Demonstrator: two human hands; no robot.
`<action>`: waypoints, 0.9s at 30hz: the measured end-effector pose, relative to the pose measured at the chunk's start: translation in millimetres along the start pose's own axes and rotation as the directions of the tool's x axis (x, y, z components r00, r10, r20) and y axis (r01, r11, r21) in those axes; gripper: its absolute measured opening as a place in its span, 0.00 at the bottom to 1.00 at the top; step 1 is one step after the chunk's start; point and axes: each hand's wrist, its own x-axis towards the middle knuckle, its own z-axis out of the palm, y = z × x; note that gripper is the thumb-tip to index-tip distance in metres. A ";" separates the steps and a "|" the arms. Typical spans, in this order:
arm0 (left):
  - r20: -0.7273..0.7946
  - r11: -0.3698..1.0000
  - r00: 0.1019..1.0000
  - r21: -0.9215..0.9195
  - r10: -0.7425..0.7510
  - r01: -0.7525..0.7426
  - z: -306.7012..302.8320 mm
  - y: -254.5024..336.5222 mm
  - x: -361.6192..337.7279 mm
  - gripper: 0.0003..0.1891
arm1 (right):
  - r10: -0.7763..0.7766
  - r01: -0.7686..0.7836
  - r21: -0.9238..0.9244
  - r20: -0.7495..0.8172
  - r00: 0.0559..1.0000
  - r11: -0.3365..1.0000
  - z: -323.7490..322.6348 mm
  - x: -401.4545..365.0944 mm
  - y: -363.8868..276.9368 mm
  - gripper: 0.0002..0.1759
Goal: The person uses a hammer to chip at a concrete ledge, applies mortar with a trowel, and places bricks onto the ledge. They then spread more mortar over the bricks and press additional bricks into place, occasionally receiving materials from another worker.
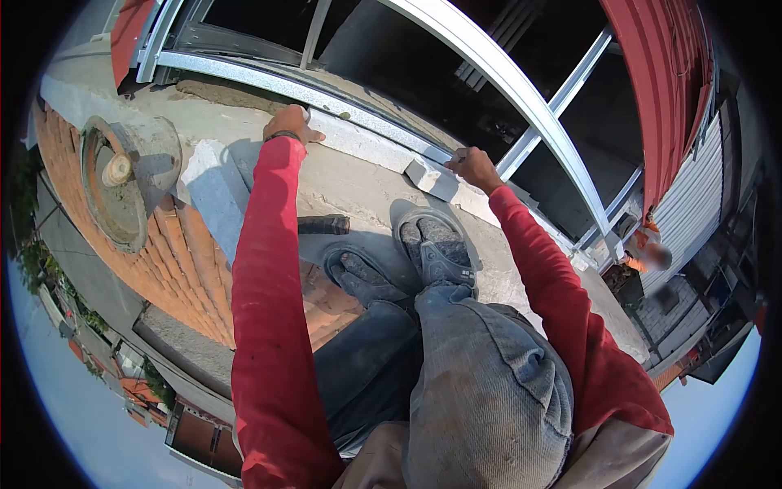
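I crouch on a concrete ledge high above the street, red sleeves reaching forward. My left hand rests palm down on the ledge beside a galvanised metal rail. My right hand grips the same rail farther right, just above a small grey concrete block lying on the ledge. My two dusty shoes stand on the ledge below the hands.
A cement-caked bucket with a trowel handle sits at the left on an orange brick wall. A dark tool lies by my left foot. A person in orange is below at right. Red sheeting hangs behind the metal frame.
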 end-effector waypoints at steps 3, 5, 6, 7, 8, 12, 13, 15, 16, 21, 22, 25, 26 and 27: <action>0.007 1.000 1.000 -0.027 0.008 -0.008 1.1 -1.5 -3.0 0.28 | -0.090 0.095 -0.055 0.083 0.993 0.994 22.2 13.5 -38.3 0.22; -0.028 0.999 1.000 -0.050 0.008 -0.009 2.7 -4.7 -2.5 0.28 | -0.151 0.165 -0.230 0.077 0.986 0.959 31.6 21.8 -62.2 0.26; -0.017 0.999 1.000 -0.046 -0.008 0.007 2.5 -3.4 -2.7 0.28 | -0.140 0.169 -0.292 0.117 0.983 0.941 34.8 27.5 -70.0 0.30; -0.005 0.999 1.000 -0.046 -0.023 0.023 2.5 -2.3 -2.9 0.28 | -0.150 0.180 -0.291 0.121 0.981 0.940 38.2 29.2 -76.0 0.30; -0.020 0.999 0.999 -0.031 -0.036 0.036 2.4 -1.8 -3.2 0.29 | -0.156 0.182 -0.307 0.110 0.982 0.934 41.0 29.8 -81.0 0.30; 0.014 0.998 0.998 0.030 -0.062 0.062 -3.8 4.1 -5.4 0.28 | -0.123 0.158 -0.339 0.121 0.985 0.927 44.2 36.1 -89.1 0.32; 0.015 0.997 0.997 0.025 -0.073 0.073 -1.9 4.1 -6.8 0.28 | -0.130 0.167 -0.343 0.130 0.983 0.924 44.6 35.4 -90.2 0.32; -0.041 0.996 0.996 -0.009 -0.085 0.084 -3.5 5.0 -7.9 0.30 | -0.143 0.173 -0.365 0.108 0.984 0.915 43.5 34.8 -91.6 0.33; -0.039 0.996 0.996 -0.024 -0.084 0.083 -3.7 4.6 -8.4 0.31 | -0.147 0.179 -0.369 0.113 0.983 0.912 44.0 35.4 -93.0 0.33; -0.029 0.996 0.996 -0.018 -0.083 0.082 -7.1 5.9 -11.1 0.30 | -0.068 0.097 -0.415 0.085 0.994 0.904 43.9 34.2 -98.6 0.35; -0.021 0.996 0.996 -0.014 -0.091 0.090 -8.6 7.3 -11.4 0.30 | -0.070 0.097 -0.416 0.081 0.994 0.904 44.0 34.8 -98.2 0.35; -0.015 0.996 0.997 0.035 -0.076 0.077 -7.6 10.0 -13.1 0.30 | -0.077 0.100 -0.434 0.071 0.995 0.896 46.8 33.4 -96.7 0.35; -0.020 0.996 0.996 0.032 -0.081 0.082 -7.2 8.1 -13.7 0.30 | -0.109 0.128 -0.434 0.067 0.992 0.892 46.8 32.9 -95.5 0.35; -0.050 0.997 0.996 0.025 -0.070 0.071 -6.0 7.0 -13.3 0.29 | -0.141 0.154 -0.435 0.063 0.988 0.887 45.8 32.9 -96.6 0.35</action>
